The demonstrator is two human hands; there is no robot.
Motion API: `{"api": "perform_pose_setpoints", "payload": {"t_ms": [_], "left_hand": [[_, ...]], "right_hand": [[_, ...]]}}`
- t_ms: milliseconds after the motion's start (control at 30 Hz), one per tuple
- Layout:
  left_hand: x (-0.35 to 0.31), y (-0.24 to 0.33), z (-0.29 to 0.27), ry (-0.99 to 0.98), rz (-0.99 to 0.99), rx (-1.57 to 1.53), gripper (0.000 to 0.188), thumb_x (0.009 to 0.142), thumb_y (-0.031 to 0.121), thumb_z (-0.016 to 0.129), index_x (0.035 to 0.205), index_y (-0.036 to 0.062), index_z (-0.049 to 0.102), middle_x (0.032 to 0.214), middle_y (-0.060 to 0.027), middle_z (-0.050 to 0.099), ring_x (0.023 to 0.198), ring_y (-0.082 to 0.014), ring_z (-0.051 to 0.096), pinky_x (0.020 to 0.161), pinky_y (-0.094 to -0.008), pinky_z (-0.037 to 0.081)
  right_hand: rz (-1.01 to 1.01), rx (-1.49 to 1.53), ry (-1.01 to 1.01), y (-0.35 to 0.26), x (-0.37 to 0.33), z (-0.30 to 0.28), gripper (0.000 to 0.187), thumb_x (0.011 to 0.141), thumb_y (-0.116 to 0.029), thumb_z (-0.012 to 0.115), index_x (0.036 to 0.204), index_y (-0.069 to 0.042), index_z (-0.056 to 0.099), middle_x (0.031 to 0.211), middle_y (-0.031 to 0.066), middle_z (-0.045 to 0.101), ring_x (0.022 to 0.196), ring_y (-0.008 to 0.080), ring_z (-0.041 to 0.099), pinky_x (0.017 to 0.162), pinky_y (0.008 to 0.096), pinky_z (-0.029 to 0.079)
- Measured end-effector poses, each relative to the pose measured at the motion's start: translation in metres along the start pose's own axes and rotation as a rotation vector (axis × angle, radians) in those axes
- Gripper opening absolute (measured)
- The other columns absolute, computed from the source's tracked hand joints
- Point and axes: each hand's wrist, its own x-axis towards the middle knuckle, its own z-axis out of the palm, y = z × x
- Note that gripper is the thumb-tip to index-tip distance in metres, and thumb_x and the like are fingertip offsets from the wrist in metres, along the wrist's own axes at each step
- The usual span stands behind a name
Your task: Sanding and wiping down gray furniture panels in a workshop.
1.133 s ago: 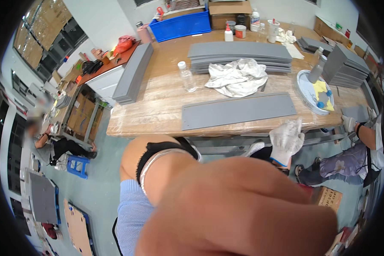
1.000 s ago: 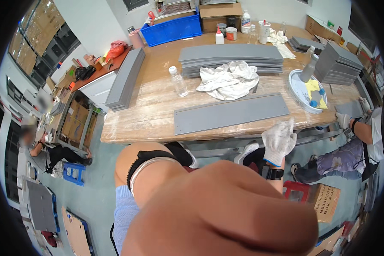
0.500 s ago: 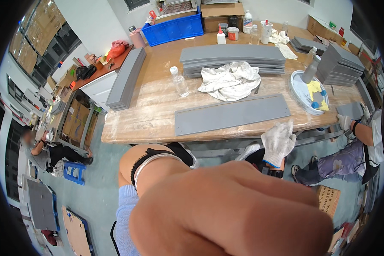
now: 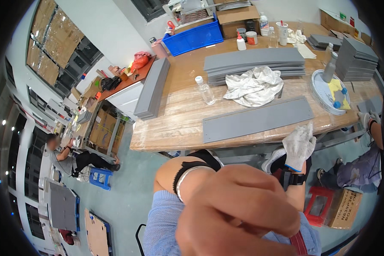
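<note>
My bare left hand [image 4: 239, 209] is raised very close to the camera, large and blurred. Its fingers are curled in; whatever lies between them is hidden. A black lacy band [image 4: 183, 173] and a pale band circle that arm. My right hand [image 4: 298, 147] wears a whitish, smudged knit glove with a blue cuff, above a black watch [image 4: 295, 178]. With fingers extended and nothing visible in it, it is by the table's front edge. Beyond it, a long grey panel [image 4: 258, 119] lies flat on the film-covered wooden table [image 4: 170, 136]. A crumpled white cloth [image 4: 254, 87] lies behind the panel.
Stacked grey panels [image 4: 153, 87] line the table's left side, with more behind the cloth. A clear bottle [image 4: 205, 91] and a round white lid [image 4: 320, 100] stand on top. A cardboard box [image 4: 345, 209] and red stool [image 4: 319, 205] are on the floor; co-workers are at both sides.
My left hand has drawn lower and its fingers show curled more clearly. The whole view has shifted, so the table appears further right. My gloved right hand stays by the table edge.
</note>
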Motion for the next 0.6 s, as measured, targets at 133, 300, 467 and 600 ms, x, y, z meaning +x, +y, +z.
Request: {"api": "perform_pose_setpoints", "payload": {"t_ms": [133,300,467,600], "left_hand": [[0.003,0.003,0.01,0.024,-0.042,0.032,0.044,0.096,0.051,0.065,0.132,0.0268,0.069,0.111,-0.0135,0.067,0.085,-0.0311,0.064,0.056,-0.0364,0.05],[0.006,0.016,0.021,0.093,-0.174,0.082,0.045,0.096,0.053,0.065,0.133,0.0285,0.068,0.11,-0.013,0.067,0.082,-0.0309,0.064,0.053,-0.036,0.049],[-0.003,-0.018,-0.013,-0.226,0.252,-0.156,0.039,0.097,0.047,0.066,0.133,0.0307,0.068,0.109,-0.0129,0.067,0.078,-0.0295,0.063,0.05,-0.0351,0.048],[-0.013,-0.011,0.006,-0.059,0.14,-0.127,0.031,0.099,0.044,0.066,0.126,0.0293,0.069,0.102,-0.0102,0.066,0.078,-0.0255,0.062,0.05,-0.0341,0.048]], "right_hand": [[0.007,-0.031,0.073,0.001,0.0,-0.006,0.059,0.095,-0.048,0.056,0.145,-0.018,0.05,0.109,0.0022,0.057,0.103,0.019,0.056,0.092,0.0361,0.048],[0.022,0.028,-0.166,-0.002,0.005,-0.019,0.064,0.093,-0.049,0.056,0.147,-0.016,0.043,0.115,0.0033,0.058,0.107,0.0199,0.055,0.094,0.036,0.048],[0.102,0.069,0.064,-0.004,0.003,-0.014,0.032,0.095,-0.049,0.054,0.096,-0.017,0.058,0.093,0.001,0.055,0.089,0.0189,0.056,0.078,0.0348,0.048],[0.052,0.004,0.017,0.0,0.001,0.001,0.042,0.096,-0.046,0.046,0.126,-0.018,0.056,0.098,0.0015,0.056,0.093,0.0198,0.056,0.08,0.0359,0.05]]}}
